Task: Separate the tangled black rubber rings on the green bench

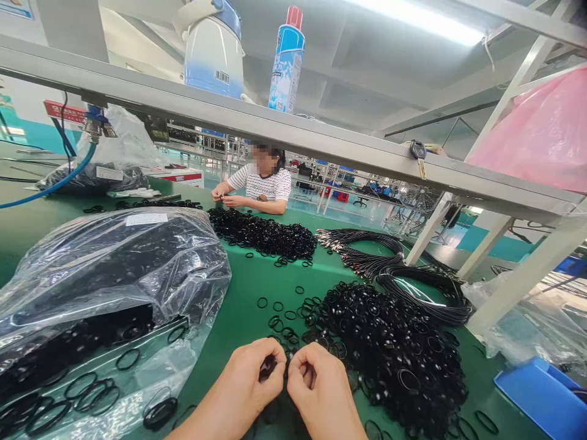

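Low in the middle of the view, my left hand [257, 377] and my right hand [318, 382] meet with fingertips pinched close together. A bit of black shows between them, which looks like a black ring, mostly hidden by the fingers. Just right of my hands spreads a large heap of black rings [394, 354], thin and round like rubber bands. Several loose rings [277, 306] lie beyond my fingertips on the green table [250, 287].
A clear plastic bag of black rings [114, 263] covers the left side. Farther back lie another ring pile [266, 235] and coiled black cables [426, 296]. A blue bin [543, 394] stands right. A metal shelf [321, 137] crosses overhead. Opposite sits a person [261, 183] handling something small.
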`<state>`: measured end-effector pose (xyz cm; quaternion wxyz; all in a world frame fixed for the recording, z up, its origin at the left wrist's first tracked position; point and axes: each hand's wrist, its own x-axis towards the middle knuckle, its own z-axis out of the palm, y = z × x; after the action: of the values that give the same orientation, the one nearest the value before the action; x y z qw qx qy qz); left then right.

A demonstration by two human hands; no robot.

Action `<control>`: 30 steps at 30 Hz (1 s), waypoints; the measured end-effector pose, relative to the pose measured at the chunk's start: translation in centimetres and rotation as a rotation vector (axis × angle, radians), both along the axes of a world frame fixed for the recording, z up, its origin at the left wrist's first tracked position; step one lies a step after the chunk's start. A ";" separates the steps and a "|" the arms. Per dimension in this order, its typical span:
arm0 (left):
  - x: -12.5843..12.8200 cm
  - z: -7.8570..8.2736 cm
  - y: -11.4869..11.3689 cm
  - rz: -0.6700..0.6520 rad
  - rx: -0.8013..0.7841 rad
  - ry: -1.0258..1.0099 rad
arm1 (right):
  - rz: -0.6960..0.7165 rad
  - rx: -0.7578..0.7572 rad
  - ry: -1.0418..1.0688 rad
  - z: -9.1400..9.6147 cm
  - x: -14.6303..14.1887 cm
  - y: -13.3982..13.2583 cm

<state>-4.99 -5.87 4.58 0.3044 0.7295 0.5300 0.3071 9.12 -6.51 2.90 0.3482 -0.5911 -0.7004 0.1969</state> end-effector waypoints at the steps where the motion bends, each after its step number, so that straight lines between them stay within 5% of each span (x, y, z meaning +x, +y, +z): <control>1: 0.0 0.1 0.1 0.004 -0.008 -0.004 | -0.005 0.002 -0.003 0.0 0.0 0.0; 11: -0.6 -0.6 0.9 -0.001 -0.158 -0.167 | 0.108 -0.013 0.060 0.1 0.6 0.0; 21: -0.6 -0.4 0.9 0.030 -0.134 -0.121 | 0.008 0.019 0.062 -0.3 0.4 0.3; 30: -2.1 -1.7 2.2 0.082 -0.297 -0.443 | -0.100 -0.026 0.238 0.5 3.7 1.7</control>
<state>-7.08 -3.66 2.90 0.5041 0.5697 0.5187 0.3902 12.84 -4.80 3.40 0.4305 -0.6023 -0.6212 0.2569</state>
